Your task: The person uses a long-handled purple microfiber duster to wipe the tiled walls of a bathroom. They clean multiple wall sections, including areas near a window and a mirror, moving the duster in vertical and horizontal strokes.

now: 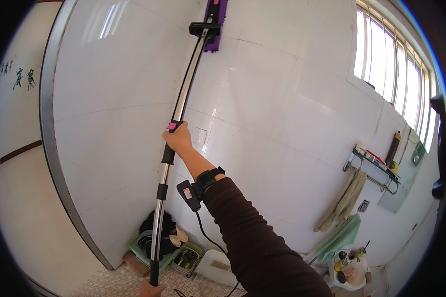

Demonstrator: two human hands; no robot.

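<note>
A long mop with a metal pole (185, 89) and a purple fluffy head (213, 48) is raised along the white tiled wall (262, 94). Its head lies at the top edge, partly cut off, close to or against the tiles. My right hand (177, 139) is closed around the black grip at mid-pole, just by a pink part. Down at the bottom edge, my left hand (151, 289) wraps the pole's dark lower end and is only partly in view. A black strap with a small device (189, 194) and a cable sits at my right wrist.
Below stand a green basin (139, 251) of dark cloths, a small basket (187, 258) and a white box (215, 267). A towel rack (374, 168), a sink (356, 279) with bottles and a barred window (394, 59) are at right. A metal door frame (48, 133) rises at left.
</note>
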